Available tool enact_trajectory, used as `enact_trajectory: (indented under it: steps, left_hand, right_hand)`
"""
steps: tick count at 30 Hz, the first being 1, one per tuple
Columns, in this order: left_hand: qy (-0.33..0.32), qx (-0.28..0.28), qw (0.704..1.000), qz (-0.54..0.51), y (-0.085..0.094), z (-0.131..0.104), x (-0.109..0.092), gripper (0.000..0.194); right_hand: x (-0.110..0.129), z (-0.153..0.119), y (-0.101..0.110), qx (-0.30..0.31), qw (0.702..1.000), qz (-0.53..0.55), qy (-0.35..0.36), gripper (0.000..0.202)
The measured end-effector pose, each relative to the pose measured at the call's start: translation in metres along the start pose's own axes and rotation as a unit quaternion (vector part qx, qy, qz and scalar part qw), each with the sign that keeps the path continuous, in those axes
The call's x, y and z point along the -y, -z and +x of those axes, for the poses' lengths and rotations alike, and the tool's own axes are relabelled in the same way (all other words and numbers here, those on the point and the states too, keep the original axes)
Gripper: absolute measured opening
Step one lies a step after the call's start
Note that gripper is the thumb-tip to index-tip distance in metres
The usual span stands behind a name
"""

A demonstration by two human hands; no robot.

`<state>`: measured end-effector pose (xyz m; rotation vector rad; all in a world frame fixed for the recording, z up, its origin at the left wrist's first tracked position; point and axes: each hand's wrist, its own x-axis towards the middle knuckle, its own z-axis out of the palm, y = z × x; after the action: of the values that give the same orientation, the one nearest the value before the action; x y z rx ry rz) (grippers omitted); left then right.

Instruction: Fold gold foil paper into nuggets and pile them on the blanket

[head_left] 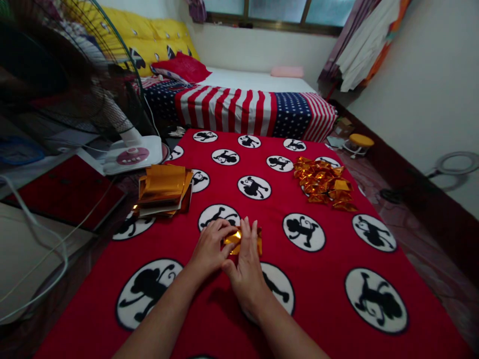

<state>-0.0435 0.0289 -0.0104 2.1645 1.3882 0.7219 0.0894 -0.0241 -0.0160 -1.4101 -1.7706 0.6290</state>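
A small shiny gold foil piece (259, 244) lies on the red cloth with monkey prints (269, 209), partly covered by both hands. My left hand (213, 245) pinches its left end between curved fingers and thumb. My right hand (247, 259) lies over its right part, fingers stretched forward and flat, thumb out to the left. To the left rests a stack of flat gold sheets (164, 184). A pile of folded gold foil pieces (324, 182) sits at the right of the cloth.
A fan (132, 149) stands at the left, near a dark red panel (63, 189) and white cables (60, 249). Behind the cloth is a bed with a striped, starred cover (232, 107). A yellow-topped stool (361, 140) stands at the back right.
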Motion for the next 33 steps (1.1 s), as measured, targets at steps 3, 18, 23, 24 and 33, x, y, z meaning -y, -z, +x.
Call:
enact_trajectory:
  steps: [3, 18, 23, 24, 33]
  left_hand:
    - [-0.001, -0.004, 1.0, 0.002, 0.0, -0.001, -0.001, 0.032]
    - [0.062, -0.051, 0.995, 0.064, -0.006, -0.004, -0.021, 0.045]
    - [0.061, -0.035, 0.996, 0.057, -0.007, -0.003, -0.017, 0.043]
    - [0.054, -0.019, 0.997, 0.046, -0.005, -0.003, -0.013, 0.042]
    - [-0.01, 0.049, 0.997, -0.058, 0.012, -0.003, 0.011, 0.043]
  right_hand:
    - [-0.005, -0.001, 0.007, -0.009, 0.999, 0.05, -0.01, 0.094]
    - [-0.012, -0.009, 0.016, -0.031, 0.991, 0.122, -0.035, 0.096]
    - [-0.012, -0.009, 0.018, -0.023, 0.994, 0.106, -0.033, 0.094]
    - [-0.012, -0.009, 0.018, -0.024, 0.994, 0.107, -0.032, 0.094]
    - [-0.014, -0.01, 0.018, -0.026, 0.994, 0.104, -0.021, 0.089]
